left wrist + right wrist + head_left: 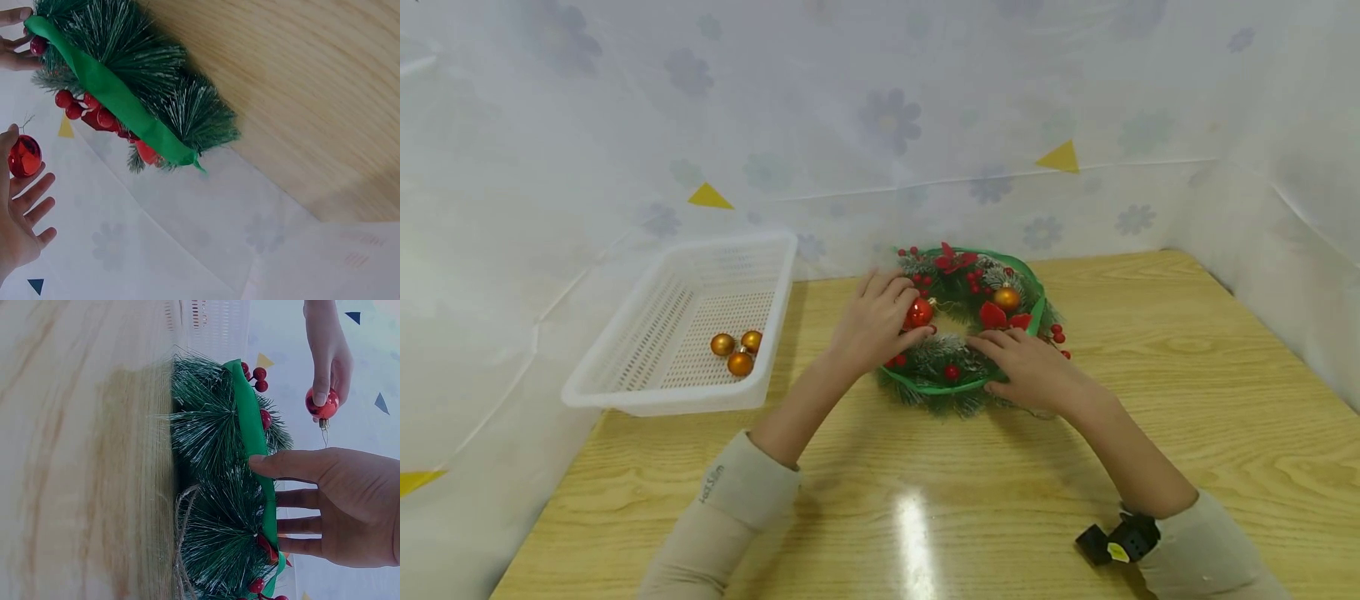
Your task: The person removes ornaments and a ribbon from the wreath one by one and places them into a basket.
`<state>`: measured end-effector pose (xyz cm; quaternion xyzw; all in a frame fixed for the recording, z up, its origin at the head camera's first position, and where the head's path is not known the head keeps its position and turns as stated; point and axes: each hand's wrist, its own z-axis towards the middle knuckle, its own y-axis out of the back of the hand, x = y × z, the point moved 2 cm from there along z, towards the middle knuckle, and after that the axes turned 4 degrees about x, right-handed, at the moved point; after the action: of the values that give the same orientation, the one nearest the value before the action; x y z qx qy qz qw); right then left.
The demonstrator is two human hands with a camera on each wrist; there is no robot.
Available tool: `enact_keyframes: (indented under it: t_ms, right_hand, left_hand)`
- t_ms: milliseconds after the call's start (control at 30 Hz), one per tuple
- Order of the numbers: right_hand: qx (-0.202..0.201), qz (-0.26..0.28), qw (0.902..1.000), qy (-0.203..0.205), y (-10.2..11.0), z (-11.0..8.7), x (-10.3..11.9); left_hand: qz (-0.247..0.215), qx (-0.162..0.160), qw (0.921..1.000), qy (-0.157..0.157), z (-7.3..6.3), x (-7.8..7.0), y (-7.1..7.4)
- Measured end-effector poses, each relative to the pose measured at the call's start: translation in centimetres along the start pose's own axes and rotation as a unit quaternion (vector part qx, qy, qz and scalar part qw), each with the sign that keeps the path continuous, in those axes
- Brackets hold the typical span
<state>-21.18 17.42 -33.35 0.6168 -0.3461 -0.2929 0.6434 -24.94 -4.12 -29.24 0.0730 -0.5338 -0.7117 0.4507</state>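
A green wreath point(940, 404) lies on the table, with frosted needles, red berries, red flowers and a green ribbon point(106, 87) around it. My left hand point(876, 321) is over the wreath's left side and pinches a shiny red Christmas bauble point(322, 403) between thumb and fingers. From the bauble's cap hangs a thin wire loop. Against the near right part of the wreath rests my right hand point(1037, 367), fingers straight across its top. Its thumb point(281, 464) touches the ribbon in the right wrist view. A gold bauble point(1007, 297) sits on the wreath's right side.
A white plastic basket point(778, 308) stands left of the wreath and holds several gold baubles point(740, 363). Behind the wooden table point(880, 500) hangs a white flowered sheet point(820, 108). A black device point(1123, 540) is strapped to the right wrist.
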Motion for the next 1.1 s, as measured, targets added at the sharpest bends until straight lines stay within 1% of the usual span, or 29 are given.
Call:
enact_keyframes:
  t_ms: [67,200,367,500,700,900,1100]
  right_hand:
    - [-0.001,0.001,1.0,0.0,0.0,0.0,0.0]
    - [-0.002,0.004,1.0,0.0,0.0,0.0,0.0]
    - [0.002,0.007,1.0,-0.001,0.1,0.0,0.0]
    - [0.004,0.011,0.9999,0.0,0.1,0.0,0.0]
    - [0.006,0.014,0.9999,0.001,0.0,0.0,0.0]
    - [0.001,0.008,1.0,0.005,0.1,0.0,0.0]
    - [-0.002,0.008,0.9999,0.009,0.1,0.0,0.1]
  left_hand:
    - [0.005,-0.003,1.0,0.003,-0.2,0.4,0.1]
    - [0.006,0.006,0.9999,0.015,-0.6,1.4,0.8]
    - [0.002,0.031,0.9988,0.037,-1.2,2.7,1.4]
    - [0.008,0.043,0.9977,0.053,-2.1,3.9,1.8]
    - [0.015,0.041,0.9963,0.074,-3.6,6.2,1.8]
    - [0.018,0.063,0.9913,0.114,-5.3,8.7,1.7]
    - [0.011,0.094,0.9831,0.157,-7.0,11.1,1.3]
